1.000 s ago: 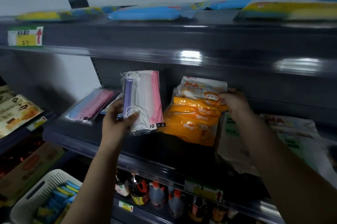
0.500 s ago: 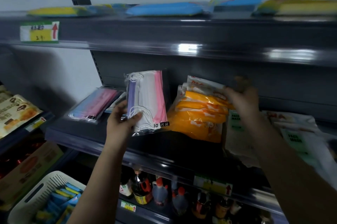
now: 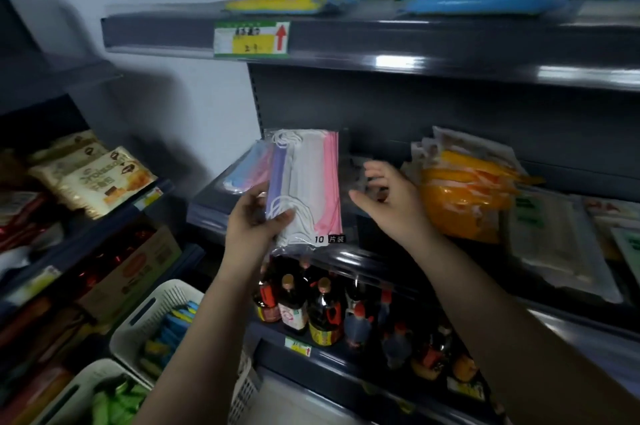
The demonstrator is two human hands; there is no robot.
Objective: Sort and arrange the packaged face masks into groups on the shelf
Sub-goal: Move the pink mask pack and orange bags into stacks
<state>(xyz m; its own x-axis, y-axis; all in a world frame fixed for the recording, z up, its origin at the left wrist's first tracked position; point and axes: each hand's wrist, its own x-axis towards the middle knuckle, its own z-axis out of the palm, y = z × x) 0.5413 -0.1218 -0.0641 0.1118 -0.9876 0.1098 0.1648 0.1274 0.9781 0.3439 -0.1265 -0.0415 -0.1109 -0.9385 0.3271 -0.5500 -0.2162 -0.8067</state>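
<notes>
I am gripping the pastel mask pack (image 3: 306, 185) upright in my left hand (image 3: 258, 229) over the shelf (image 3: 349, 262) edge, probably to match it with the flat pastel pack (image 3: 247, 168) behind. My right hand (image 3: 389, 198) is reaching, fingers spread, holding nothing. The white basket (image 3: 145, 317) is holding blue packets (image 3: 176, 324).

The mask pack (image 3: 306, 185) reads "10 片装"; shelf tag (image 3: 251, 39) illegible.
</notes>
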